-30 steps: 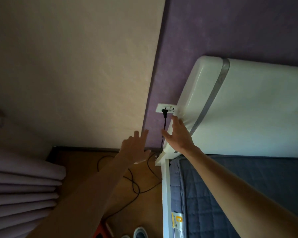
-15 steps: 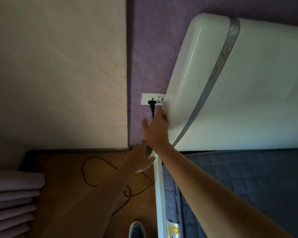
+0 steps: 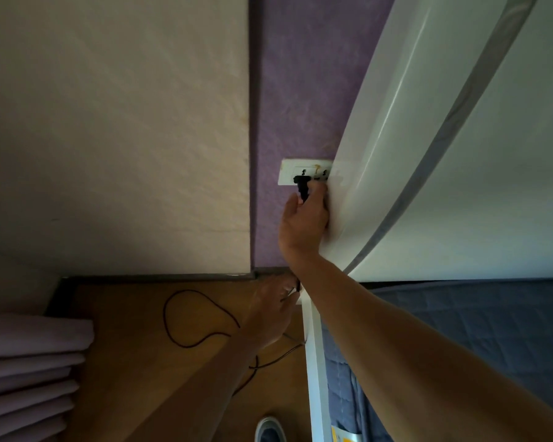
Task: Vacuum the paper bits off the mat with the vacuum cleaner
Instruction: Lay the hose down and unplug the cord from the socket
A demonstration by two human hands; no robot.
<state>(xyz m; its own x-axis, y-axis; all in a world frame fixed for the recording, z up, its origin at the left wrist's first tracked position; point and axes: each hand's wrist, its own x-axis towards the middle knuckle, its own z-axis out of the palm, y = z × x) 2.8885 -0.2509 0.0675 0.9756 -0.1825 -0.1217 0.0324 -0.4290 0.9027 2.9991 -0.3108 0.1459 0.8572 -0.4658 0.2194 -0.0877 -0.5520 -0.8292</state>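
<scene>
Right hand (image 3: 304, 224) has climbed from the headboard's edge to the black plug (image 3: 301, 186) and now pinches it, thumb on one side and fingers on the other, at the white wall socket (image 3: 289, 170). Left hand (image 3: 267, 314) has dropped to the corner of the bed rail (image 3: 313, 352), close to the thin black cord (image 3: 164, 317); whether it holds the cord I cannot tell. This looks like the power step, seating or pulling the plug. Neither vacuum cleaner nor mat is in view. The cord loops limply over smooth wooden floor (image 3: 134, 362). The headboard (image 3: 428, 154) is glossy, rounded and white with a grey band. The quilt (image 3: 460, 314) is stitched blue fabric.
</scene>
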